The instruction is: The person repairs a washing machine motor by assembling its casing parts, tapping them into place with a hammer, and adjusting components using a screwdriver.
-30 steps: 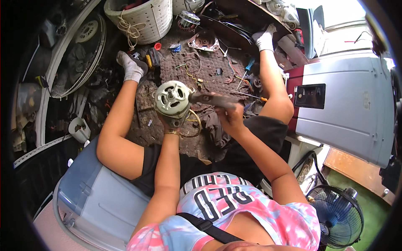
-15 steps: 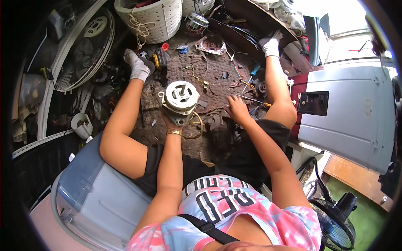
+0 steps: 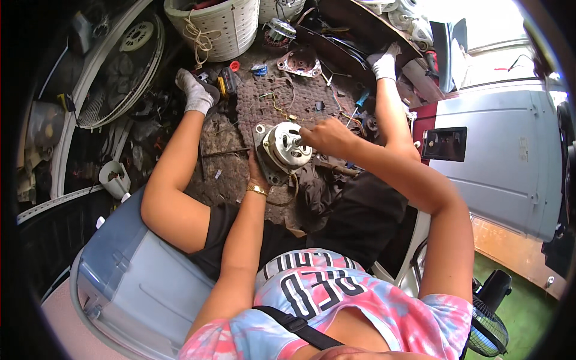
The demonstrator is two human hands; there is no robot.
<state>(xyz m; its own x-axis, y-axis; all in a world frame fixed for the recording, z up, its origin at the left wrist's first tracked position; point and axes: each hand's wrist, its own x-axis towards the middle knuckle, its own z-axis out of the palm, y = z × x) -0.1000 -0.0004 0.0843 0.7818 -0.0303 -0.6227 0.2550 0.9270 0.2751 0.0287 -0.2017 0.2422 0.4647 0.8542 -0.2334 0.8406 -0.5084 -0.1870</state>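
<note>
My left hand (image 3: 255, 170), with a gold watch at the wrist, grips the side of a pale metal motor (image 3: 282, 156) between my legs, largely hidden behind it. The motor has a slotted round top and a mounting plate with holes. My right hand (image 3: 320, 137) is closed on the central shaft at the top, fingertips pinched around it. A cord (image 3: 295, 191) hangs from the motor, and a dark bar-shaped tool (image 3: 339, 168) lies just to its right.
A worn mat (image 3: 261, 102) holds wires, screwdrivers (image 3: 360, 103), a drill (image 3: 228, 84) and a metal bracket (image 3: 300, 63). A white basket (image 3: 234, 30), fan grille (image 3: 108, 111), plastic lid (image 3: 132, 276) and grey appliance (image 3: 492, 168) surround me; a fan (image 3: 489, 324) stands lower right.
The dark tool has left my right hand, which has moved left onto the motor's shaft. The motor has shifted right and tilted in my left hand.
</note>
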